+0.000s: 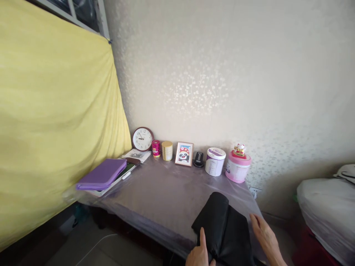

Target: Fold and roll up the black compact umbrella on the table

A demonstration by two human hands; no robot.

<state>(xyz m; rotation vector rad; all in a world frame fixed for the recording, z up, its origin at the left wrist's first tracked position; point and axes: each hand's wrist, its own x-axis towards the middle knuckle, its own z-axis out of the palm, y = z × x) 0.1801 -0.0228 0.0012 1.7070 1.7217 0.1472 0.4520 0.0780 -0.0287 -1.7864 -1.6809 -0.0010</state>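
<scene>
A black folded cloth-like item lies at the front right of the table, reaching past the bottom of the view. My left hand is at its lower left, index finger stretched out along the black material and thumb apart; no grip on it shows. Beside the item's right edge is my right hand, fingers extended and nothing held in it. The underside of that hand is hidden.
On the grey-covered table, a purple folder rests on books at the left. Along the wall stand a clock, cans, a picture frame, a small black device and two tubs, one topped by a cat figurine.
</scene>
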